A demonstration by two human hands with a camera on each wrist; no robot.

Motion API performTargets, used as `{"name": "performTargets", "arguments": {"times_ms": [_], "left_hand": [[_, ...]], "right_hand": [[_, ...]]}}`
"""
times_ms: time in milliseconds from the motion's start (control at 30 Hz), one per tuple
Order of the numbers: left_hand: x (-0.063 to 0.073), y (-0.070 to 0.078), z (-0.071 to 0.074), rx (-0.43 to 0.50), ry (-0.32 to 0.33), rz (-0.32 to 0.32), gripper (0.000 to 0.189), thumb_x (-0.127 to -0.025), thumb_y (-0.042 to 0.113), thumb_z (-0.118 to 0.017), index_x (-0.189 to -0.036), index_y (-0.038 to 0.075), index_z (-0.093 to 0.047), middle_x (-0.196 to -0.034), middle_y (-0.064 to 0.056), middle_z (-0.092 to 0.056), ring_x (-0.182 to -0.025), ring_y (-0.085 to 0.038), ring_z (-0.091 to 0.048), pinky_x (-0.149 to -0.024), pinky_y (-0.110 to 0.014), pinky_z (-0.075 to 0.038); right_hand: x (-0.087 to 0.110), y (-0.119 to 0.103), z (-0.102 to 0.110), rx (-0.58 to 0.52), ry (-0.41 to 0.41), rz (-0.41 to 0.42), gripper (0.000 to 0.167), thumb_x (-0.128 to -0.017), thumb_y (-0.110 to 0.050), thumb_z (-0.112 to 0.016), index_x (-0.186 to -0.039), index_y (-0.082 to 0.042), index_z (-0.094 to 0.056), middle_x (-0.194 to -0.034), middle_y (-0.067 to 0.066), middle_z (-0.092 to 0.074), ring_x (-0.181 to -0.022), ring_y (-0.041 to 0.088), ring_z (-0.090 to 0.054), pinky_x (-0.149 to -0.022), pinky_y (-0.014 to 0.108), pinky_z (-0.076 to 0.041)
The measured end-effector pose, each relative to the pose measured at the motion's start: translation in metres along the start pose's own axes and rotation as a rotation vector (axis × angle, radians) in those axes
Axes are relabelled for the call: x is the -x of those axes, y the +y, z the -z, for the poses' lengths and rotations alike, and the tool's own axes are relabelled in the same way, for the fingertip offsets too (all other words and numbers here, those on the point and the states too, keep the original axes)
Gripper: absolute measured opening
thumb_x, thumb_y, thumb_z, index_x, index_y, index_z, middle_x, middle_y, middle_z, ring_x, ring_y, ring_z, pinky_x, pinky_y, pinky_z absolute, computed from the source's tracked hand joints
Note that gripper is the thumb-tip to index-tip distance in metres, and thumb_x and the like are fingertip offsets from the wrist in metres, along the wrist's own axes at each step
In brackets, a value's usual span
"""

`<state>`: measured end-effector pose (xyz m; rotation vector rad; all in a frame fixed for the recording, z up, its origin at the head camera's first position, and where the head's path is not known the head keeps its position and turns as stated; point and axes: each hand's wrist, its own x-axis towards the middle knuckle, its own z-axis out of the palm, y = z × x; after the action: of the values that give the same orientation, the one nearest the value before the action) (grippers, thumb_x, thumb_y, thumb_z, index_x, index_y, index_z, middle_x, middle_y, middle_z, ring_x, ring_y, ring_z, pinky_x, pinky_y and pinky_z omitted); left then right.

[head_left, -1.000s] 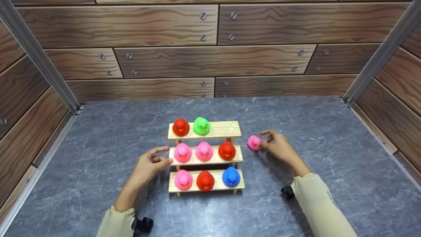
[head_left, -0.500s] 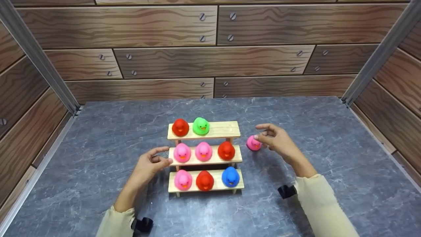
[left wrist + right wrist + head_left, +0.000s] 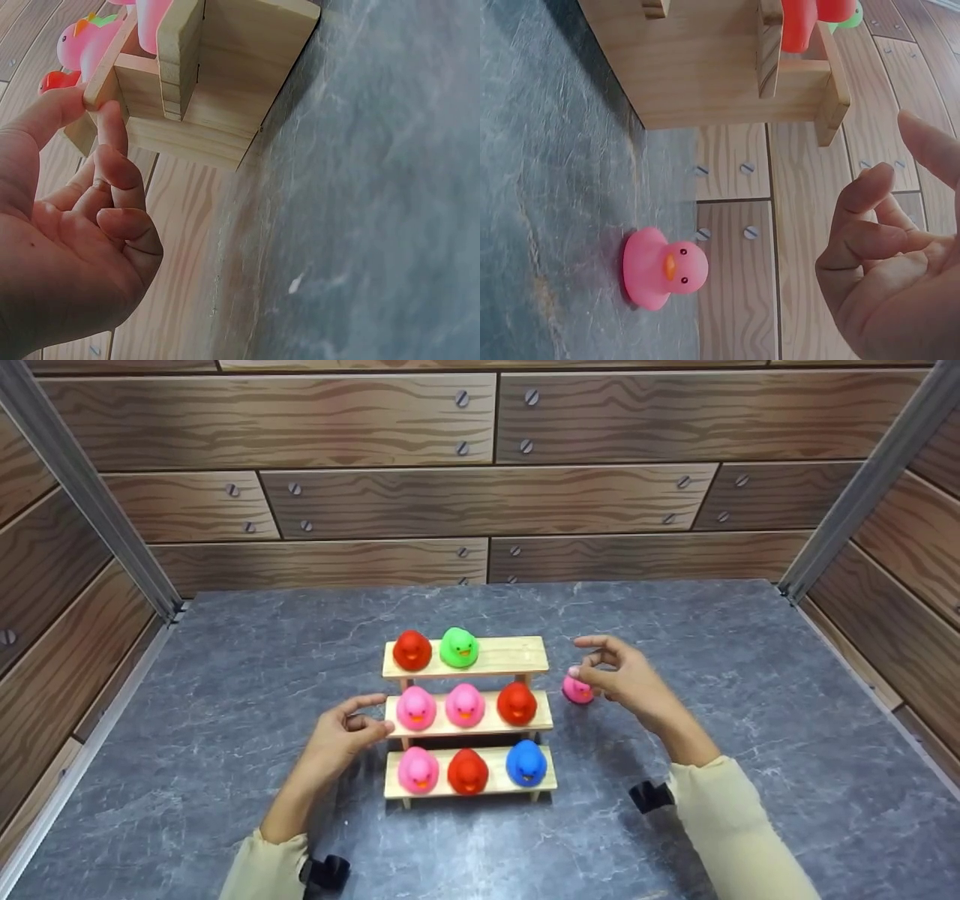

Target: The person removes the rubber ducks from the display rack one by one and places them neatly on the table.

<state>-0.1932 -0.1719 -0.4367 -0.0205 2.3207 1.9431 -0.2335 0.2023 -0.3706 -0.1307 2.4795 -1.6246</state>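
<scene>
A three-step wooden display stand holds several rubber ducks. My left hand pinches the left end of its middle shelf between thumb and forefinger, as the left wrist view shows at the shelf corner. Right of the stand, a pink rubber duck sits upright on the tabletop. My right hand hovers above that duck with loosely bent fingers, holding nothing; the right wrist view shows a gap between them. In the head view the thumb hides part of the duck.
On the top shelf are a red duck and a green duck. The middle shelf has two pink ducks and a red duck. Below stand a pink, a red and a blue duck. Wood-patterned walls surround the grey tabletop.
My right hand has let go of the pink duck and risen slightly away from it, shifting up and left. The duck stays on the tabletop. My left hand keeps its pinch on the stand.
</scene>
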Motion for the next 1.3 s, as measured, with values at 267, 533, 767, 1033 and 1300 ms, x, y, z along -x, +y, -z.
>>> {"name": "performTargets", "arguments": {"times_ms": [267, 533, 767, 1033, 1300], "left_hand": [[0.001, 0.0, 0.001, -0.006, -0.022, -0.022, 0.051, -0.084, 0.007, -0.07, -0.131, -0.003, -0.053, -0.073, 0.003, -0.068, -0.076, -0.013, -0.063, -0.068, -0.023, -0.044], [0.001, 0.001, 0.001, -0.013, -0.003, -0.003, 0.05, -0.083, 0.008, -0.072, -0.13, -0.001, -0.055, -0.074, -0.003, -0.068, -0.075, -0.015, -0.062, -0.065, -0.024, -0.042], [0.001, 0.002, 0.0, -0.004, 0.0, 0.01, 0.05, -0.083, 0.008, -0.072, -0.13, 0.001, -0.056, -0.073, -0.001, -0.067, -0.073, -0.015, -0.061, -0.063, -0.024, -0.041], [0.002, 0.003, -0.001, -0.003, 0.0, 0.002, 0.049, -0.083, 0.006, -0.072, -0.129, 0.0, -0.057, -0.073, 0.001, -0.068, -0.076, -0.015, -0.063, -0.064, -0.024, -0.042], [0.001, 0.0, 0.001, -0.022, -0.012, -0.013, 0.049, -0.084, 0.008, -0.071, -0.13, 0.0, -0.055, -0.074, 0.0, -0.069, -0.08, -0.017, -0.065, -0.068, -0.025, -0.043]], "right_hand": [[0.002, -0.008, -0.008, -0.042, -0.007, 0.057, 0.055, -0.088, -0.016, -0.069, -0.136, -0.003, -0.045, -0.092, 0.001, -0.055, -0.067, 0.006, -0.051, -0.059, 0.02, -0.044], [0.001, -0.02, -0.021, -0.029, -0.037, 0.098, 0.056, -0.087, -0.015, -0.07, -0.136, -0.004, -0.045, -0.092, 0.001, -0.055, -0.065, 0.007, -0.045, -0.057, 0.019, -0.04], [0.0, -0.025, -0.03, -0.05, -0.052, 0.125, 0.058, -0.085, -0.012, -0.07, -0.135, 0.001, -0.044, -0.089, 0.001, -0.055, -0.062, 0.005, -0.042, -0.053, 0.019, -0.036], [-0.001, -0.032, -0.036, -0.042, -0.076, 0.151, 0.058, -0.085, -0.014, -0.071, -0.136, -0.003, -0.045, -0.09, 0.002, -0.058, -0.059, 0.008, -0.047, -0.049, 0.019, -0.036], [-0.007, -0.035, -0.046, -0.05, -0.083, 0.172, 0.058, -0.085, -0.012, -0.071, -0.136, -0.003, -0.045, -0.089, 0.001, -0.057, -0.076, 0.012, -0.057, -0.066, 0.025, -0.048]]}}
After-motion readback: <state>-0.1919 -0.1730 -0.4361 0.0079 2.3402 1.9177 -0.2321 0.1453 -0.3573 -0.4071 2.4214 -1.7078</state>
